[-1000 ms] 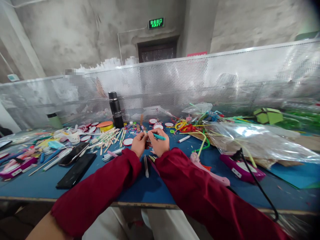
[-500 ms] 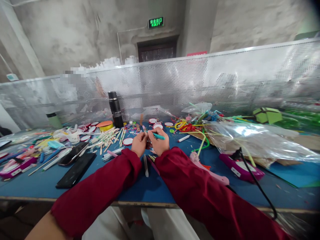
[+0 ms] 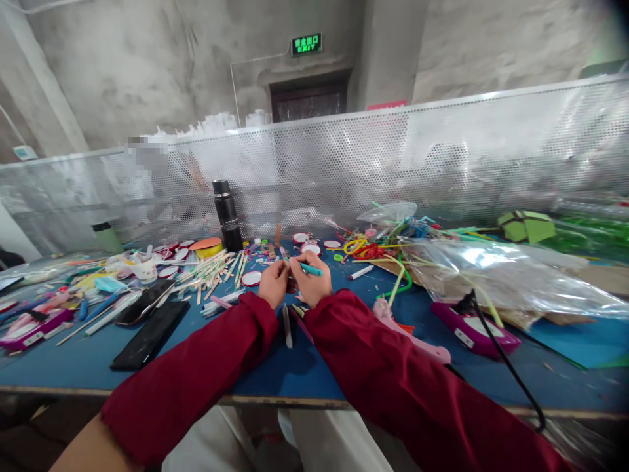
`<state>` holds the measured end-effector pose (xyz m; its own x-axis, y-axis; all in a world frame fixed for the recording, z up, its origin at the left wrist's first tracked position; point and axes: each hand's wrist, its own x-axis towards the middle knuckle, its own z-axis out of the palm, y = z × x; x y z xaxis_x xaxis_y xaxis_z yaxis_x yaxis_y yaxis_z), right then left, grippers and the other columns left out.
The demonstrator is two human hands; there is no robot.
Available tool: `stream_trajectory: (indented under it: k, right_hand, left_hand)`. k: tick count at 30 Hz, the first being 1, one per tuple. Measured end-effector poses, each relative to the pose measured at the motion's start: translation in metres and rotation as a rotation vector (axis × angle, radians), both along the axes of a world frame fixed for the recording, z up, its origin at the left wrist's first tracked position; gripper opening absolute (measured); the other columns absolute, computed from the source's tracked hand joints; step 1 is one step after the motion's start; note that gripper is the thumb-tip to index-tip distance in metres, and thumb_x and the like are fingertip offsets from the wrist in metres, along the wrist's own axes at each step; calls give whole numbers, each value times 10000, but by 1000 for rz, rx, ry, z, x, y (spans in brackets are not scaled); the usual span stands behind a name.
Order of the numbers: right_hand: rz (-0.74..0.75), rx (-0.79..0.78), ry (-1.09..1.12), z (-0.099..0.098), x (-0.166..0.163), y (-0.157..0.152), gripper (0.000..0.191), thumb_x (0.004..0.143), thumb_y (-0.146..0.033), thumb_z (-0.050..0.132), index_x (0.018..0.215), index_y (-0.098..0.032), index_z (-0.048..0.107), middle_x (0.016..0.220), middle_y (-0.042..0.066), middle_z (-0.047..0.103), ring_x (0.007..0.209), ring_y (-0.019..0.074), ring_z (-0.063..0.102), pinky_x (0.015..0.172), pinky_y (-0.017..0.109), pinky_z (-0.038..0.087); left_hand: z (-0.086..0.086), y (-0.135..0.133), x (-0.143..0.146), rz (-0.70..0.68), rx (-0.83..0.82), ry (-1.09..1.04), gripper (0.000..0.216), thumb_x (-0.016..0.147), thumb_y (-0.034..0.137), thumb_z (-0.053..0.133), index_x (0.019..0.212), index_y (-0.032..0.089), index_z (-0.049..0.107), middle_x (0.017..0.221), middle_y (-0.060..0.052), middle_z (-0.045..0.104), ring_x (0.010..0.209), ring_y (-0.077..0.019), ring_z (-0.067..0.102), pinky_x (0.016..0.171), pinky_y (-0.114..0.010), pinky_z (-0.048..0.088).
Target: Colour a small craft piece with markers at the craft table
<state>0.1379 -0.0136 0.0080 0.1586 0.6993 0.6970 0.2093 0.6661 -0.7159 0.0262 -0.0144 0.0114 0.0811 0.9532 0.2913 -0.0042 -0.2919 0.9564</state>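
My left hand and my right hand meet over the middle of the blue table, fingers closed and fingertips close together. Between the thumb and fingers of my right hand lies a teal marker, its back end pointing right. My left fingers pinch something small; a thin pink-tipped piece pokes up beside them, but what it is I cannot make out. Below my hands, a pale stick-like piece lies on the table. Round red-rimmed white discs lie just beyond my fingers.
To the left are wooden craft sticks, a black phone and a paper cup. A black thermos stands behind. On the right lie a pink glue gun, a purple device with a black cable, and clear plastic sheeting.
Almost nothing differs. My right hand and the teal marker have shifted very slightly to the left; my left hand stays in place.
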Motion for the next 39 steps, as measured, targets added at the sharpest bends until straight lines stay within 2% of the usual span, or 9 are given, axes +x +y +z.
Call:
stream_trajectory:
  k: [21,39]
  right_hand:
    - [-43,-14,-36,4,0,-5,290,867,-479,568,716,-232,550,642,-37,586,592,119,525,563,236,407]
    - [-19,-19,-24,1,1,-2,283,879,-491,568,748,-240,550,646,-38,589,599,126,536,572,241,430]
  left_hand:
    - [1,-1,0,4,-4,-16,214,855,397,603,834,190,553,607,34,546,475,-105,549,461,-221,471]
    - [0,0,-1,-14,-9,-18,226,852,403,611,807,196,533,605,32,549,477,-106,558,464,-219,463]
